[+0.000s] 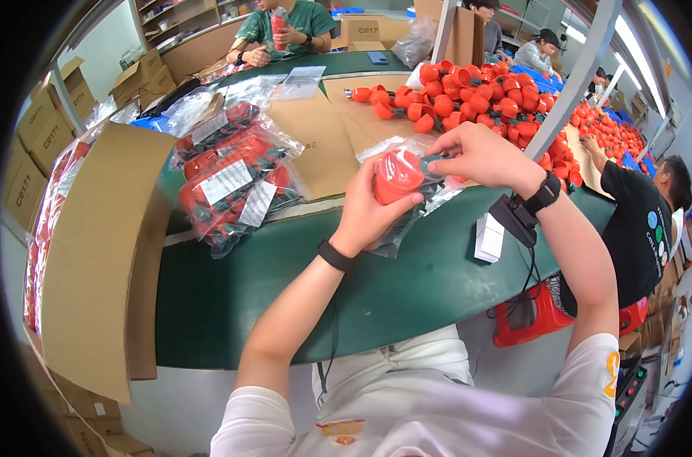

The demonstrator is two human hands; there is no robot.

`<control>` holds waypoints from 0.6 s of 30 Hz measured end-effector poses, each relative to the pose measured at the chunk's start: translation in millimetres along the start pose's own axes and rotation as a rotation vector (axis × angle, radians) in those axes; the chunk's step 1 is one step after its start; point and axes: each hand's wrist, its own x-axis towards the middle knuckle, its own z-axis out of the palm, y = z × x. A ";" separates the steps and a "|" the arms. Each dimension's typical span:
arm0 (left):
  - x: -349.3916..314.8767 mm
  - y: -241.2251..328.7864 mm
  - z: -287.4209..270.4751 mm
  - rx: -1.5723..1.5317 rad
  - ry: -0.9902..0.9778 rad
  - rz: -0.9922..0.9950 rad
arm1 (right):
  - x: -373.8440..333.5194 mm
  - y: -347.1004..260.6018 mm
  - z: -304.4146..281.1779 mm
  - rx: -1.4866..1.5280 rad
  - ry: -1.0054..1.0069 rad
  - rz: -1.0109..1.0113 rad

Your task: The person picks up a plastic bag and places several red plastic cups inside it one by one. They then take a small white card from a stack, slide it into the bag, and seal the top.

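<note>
My left hand point(366, 207) is wrapped round a clear plastic bag with red cup-shaped plastic pieces point(398, 174) in it, held just above the near part of the table. At the bag's right side, the fingers of my right hand point(468, 156) pinch a small dark green part point(429, 163) next to the red pieces. Whether that part sits inside the bag or at its mouth, I cannot tell. Loose clear film hangs below my left hand. To the left lie several packed bags point(228, 183) of the same red pieces, some with white labels.
A big heap of loose red pieces point(475, 95) covers the back right, beside a slanting white post point(574, 84). White slips point(489, 238) lie near the green table's point(285, 305) front edge. An open carton point(102, 259) stands left. Co-workers sit opposite and at right, near a red stool point(532, 316).
</note>
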 end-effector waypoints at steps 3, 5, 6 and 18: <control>-0.6 -5.0 4.0 -0.149 0.017 -0.017 | -1.8 -7.0 -10.6 -0.236 -0.013 -0.043; -1.7 -8.0 2.4 -0.114 0.030 -0.015 | 3.4 -1.0 -4.7 -0.132 0.041 -0.137; -0.5 -8.7 3.5 -0.134 0.026 -0.019 | 4.0 -1.9 -3.8 -0.168 0.198 -0.294; -1.4 -9.2 1.4 -0.099 0.056 -0.008 | 20.5 -15.3 19.6 -0.171 -0.123 -0.441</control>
